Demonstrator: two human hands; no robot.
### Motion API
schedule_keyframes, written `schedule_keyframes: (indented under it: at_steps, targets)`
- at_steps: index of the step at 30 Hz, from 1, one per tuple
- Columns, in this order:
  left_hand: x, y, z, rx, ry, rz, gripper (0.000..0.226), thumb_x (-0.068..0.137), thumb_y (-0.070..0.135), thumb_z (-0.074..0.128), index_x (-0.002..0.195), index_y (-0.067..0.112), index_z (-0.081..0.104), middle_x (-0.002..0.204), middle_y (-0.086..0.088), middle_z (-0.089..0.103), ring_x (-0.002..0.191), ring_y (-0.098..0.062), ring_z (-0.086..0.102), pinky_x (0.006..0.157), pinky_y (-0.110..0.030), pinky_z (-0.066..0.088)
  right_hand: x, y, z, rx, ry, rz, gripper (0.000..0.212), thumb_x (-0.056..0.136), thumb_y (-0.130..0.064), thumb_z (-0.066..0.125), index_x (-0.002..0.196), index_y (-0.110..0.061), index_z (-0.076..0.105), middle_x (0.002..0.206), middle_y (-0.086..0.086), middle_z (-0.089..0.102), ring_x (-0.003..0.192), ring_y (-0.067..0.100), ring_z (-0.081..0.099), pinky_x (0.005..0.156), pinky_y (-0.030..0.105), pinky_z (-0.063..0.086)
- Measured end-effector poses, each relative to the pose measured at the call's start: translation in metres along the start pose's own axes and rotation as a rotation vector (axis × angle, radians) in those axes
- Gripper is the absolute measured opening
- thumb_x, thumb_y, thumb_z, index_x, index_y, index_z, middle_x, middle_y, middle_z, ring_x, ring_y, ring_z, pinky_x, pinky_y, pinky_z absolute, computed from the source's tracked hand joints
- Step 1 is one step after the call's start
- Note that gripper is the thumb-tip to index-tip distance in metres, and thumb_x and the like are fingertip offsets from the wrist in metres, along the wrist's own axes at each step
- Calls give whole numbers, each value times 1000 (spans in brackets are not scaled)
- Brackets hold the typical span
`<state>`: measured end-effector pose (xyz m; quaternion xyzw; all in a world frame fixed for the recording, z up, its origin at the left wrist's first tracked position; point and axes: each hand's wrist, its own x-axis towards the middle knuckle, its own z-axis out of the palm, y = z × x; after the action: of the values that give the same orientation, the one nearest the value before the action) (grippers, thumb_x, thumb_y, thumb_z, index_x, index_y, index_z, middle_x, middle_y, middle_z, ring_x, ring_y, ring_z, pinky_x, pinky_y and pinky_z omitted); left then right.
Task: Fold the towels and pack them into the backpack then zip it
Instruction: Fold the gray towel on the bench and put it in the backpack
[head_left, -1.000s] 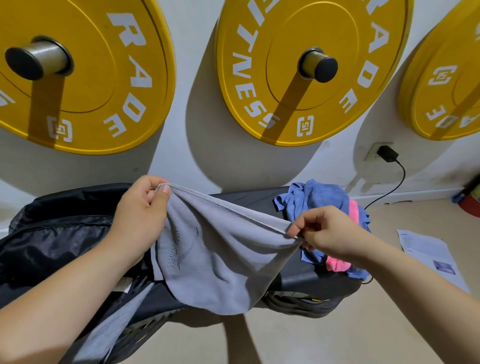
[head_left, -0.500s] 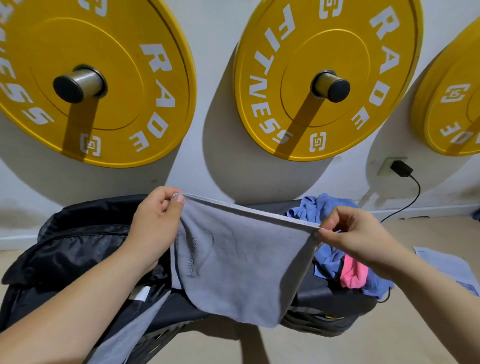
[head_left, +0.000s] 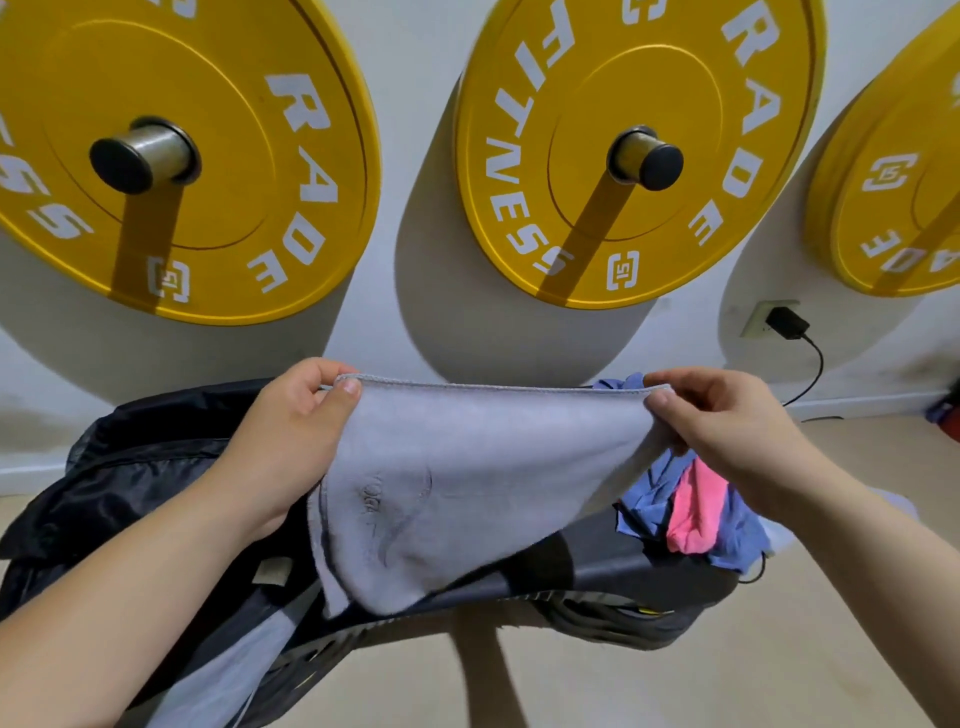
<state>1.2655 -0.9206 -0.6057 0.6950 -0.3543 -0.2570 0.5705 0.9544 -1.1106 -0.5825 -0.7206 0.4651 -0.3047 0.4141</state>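
Head view | my left hand (head_left: 283, 447) and right hand (head_left: 727, 431) pinch the grey towel (head_left: 467, 483) top corners | keep the hem taut and level, then fold corners together.

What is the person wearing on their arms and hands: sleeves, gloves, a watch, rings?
Nothing that shows. The left hand and right hand are bare, with no gloves or visible rings, and the thumbnails are short and plain. The left forearm and right forearm are bare to the frame edge, with no sleeve, watch or band in view.

Three yellow plates (head_left: 270, 67), one grey towel (head_left: 467, 457), one backpack (head_left: 130, 467)
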Motion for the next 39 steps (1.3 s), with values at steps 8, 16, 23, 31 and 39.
schedule_keyframes:
  at_steps: [8,16,23,31,39]
  targets:
    - [23,-12,16,197,114,30,13,102,25,56,104,17,67,90,-16,72,71,-16,55,71,-33,49,28,16,32,-52,165,59,12,98,-11,59,90,-8,67,73,12,61,56,22,54,42,16,46]
    - [30,-26,18,243,80,-30,11,101,30,59,98,24,68,83,-3,70,73,-17,59,83,-50,58,38,32,43,47,140,97,13,99,-11,53,93,-7,63,74,14,66,67,27,63,74,51,62]
    - [23,-16,14,248,15,2,15,99,40,55,97,29,65,93,-10,73,90,-35,67,88,-48,53,31,23,33,78,155,40,13,99,-15,49,91,-12,59,72,2,53,66,17,45,60,30,36]
    - [25,-23,14,249,17,-77,19,95,37,58,93,20,67,93,-18,74,83,-37,68,85,-53,56,27,21,35,-1,152,16,11,96,-14,58,88,-14,65,70,-2,63,63,12,55,60,27,43]
    - [77,-78,40,510,59,-200,22,96,18,59,74,19,60,61,-2,63,65,-29,68,57,-27,43,84,75,92,7,28,324,16,93,-9,57,77,-8,61,57,4,48,45,19,41,46,23,33]
